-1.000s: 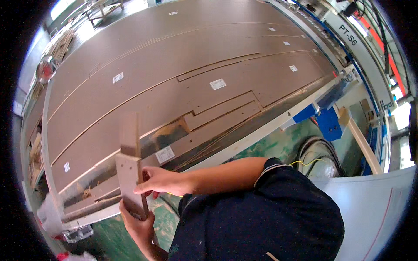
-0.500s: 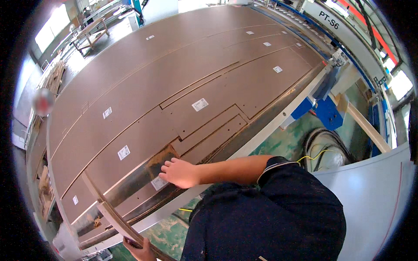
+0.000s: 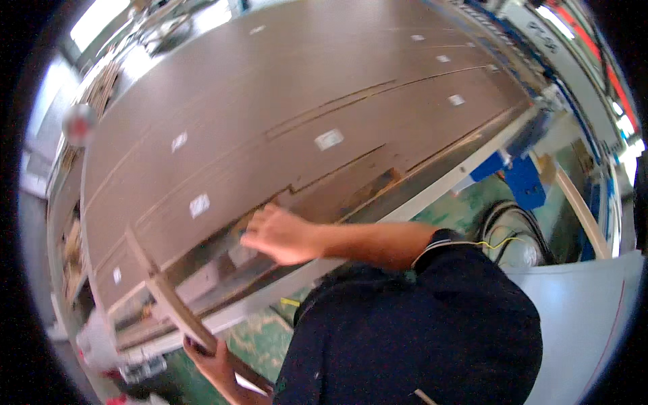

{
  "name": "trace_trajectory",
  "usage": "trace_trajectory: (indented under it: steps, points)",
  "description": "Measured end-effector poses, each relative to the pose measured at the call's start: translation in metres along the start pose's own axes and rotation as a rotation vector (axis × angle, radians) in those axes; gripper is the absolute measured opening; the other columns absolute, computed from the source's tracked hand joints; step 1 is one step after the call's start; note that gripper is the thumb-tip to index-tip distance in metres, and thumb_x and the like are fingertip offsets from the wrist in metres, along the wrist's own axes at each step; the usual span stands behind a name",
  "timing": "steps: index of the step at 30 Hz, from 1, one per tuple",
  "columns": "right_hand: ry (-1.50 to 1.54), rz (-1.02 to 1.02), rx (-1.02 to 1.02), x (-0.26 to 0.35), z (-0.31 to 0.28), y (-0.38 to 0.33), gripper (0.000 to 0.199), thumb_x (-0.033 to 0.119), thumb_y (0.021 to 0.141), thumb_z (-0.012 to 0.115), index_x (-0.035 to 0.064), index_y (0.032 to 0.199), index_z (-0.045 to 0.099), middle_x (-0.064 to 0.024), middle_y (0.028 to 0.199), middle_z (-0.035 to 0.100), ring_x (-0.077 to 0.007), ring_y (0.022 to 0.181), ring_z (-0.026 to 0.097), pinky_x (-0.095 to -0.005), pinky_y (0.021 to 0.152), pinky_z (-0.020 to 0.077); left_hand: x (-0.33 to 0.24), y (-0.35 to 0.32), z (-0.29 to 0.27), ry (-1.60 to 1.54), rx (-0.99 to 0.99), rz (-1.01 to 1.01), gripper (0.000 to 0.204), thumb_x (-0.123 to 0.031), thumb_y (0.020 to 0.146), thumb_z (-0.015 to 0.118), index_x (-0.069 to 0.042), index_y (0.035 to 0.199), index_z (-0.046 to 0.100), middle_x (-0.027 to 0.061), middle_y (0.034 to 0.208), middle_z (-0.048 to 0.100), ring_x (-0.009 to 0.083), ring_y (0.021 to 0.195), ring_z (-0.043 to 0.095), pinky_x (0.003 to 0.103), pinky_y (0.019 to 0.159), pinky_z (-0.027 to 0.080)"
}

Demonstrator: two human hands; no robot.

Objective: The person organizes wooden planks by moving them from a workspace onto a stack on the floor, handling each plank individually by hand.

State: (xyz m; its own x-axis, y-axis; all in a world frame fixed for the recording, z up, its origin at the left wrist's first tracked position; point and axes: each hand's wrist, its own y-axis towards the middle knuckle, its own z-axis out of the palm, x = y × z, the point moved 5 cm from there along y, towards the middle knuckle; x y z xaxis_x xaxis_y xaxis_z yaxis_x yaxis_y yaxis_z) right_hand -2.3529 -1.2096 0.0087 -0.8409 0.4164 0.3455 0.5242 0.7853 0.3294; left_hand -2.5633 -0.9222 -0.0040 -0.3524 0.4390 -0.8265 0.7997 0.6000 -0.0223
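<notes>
The left hand (image 3: 214,358), at seven o'clock near the lower edge, is clamped around a long brown strip (image 3: 177,307) that slants up toward ten o'clock across the counter's (image 3: 432,196) near edge. The right hand (image 3: 280,235), just left of centre, reaches over that edge with fingers spread and flat, touching a cut brown panel (image 3: 317,196). White labels (image 3: 329,139) dot the large board (image 3: 270,81) beyond.
</notes>
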Motion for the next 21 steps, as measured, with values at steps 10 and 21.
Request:
trace_trajectory:
  steps: [10, 21]
  points:
    - [0.117, 0.089, -0.069, -0.008, -0.037, -0.049, 0.047, 0.012, 0.069, 0.071, 0.0123, 0.114, 0.058, -0.0063, 0.106, 0.06, -0.0271, 0.103, 0.053, -0.0415, 0.093, 0.0383, -0.037, 0.0, 0.005, 0.04, 0.035, 0.074, 0.076, -0.004, 0.067, 0.069, -0.002, 0.135, 0.036, 0.0132, 0.114, 0.051, 0.0203, 0.1, 0.052, 0.031, 0.09, 0.043]
    - [0.137, 0.286, -0.092, -0.011, -0.048, -0.109, 0.045, 0.01, 0.063, 0.073, 0.0101, 0.107, 0.062, -0.0081, 0.106, 0.063, -0.029, 0.1, 0.055, -0.0412, 0.092, 0.0413, -0.045, -0.008, 0.018, 0.083, 0.046, 0.075, 0.076, -0.005, 0.067, 0.07, -0.002, 0.135, 0.036, 0.0133, 0.113, 0.053, 0.02, 0.1, 0.053, 0.031, 0.089, 0.044]
